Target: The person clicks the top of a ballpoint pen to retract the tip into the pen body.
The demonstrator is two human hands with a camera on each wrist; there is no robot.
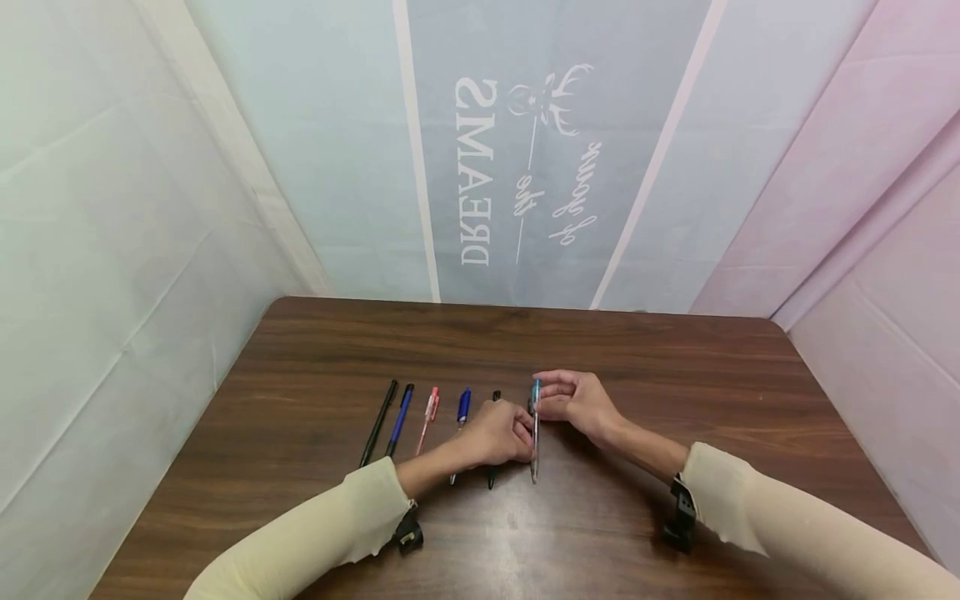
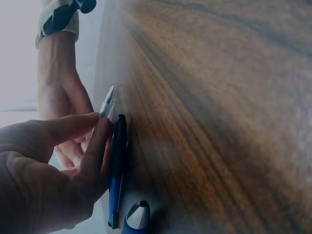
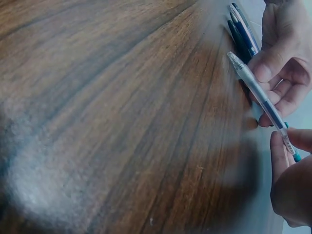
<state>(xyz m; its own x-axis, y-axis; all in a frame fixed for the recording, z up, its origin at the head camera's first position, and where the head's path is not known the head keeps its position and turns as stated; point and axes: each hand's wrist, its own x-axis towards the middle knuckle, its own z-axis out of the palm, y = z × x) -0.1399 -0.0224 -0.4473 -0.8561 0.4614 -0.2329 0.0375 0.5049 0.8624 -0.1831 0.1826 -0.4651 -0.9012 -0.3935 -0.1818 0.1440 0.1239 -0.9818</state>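
Observation:
Both hands are on a clear pen with a teal end (image 1: 536,468), which lies in line with the row, tip toward the person. My left hand (image 1: 493,432) pinches its lower barrel between thumb and fingers, seen close in the left wrist view, where the clear tip (image 2: 109,100) sticks out past the fingertips. At the far, teal end, my right hand (image 1: 587,405) grips the pen between thumb and fingers. In the right wrist view the clear barrel (image 3: 258,92) runs slantwise between the two hands. A black pen (image 1: 491,478) lies partly hidden under the left hand.
Left of the hands, a blue pen with a clear grip (image 1: 464,405), a pink pen (image 1: 431,407), a dark blue pen (image 1: 401,415) and a black pen (image 1: 379,423) lie side by side on the brown wooden table (image 1: 637,350). A printed cloth (image 1: 360,167) hangs behind the table.

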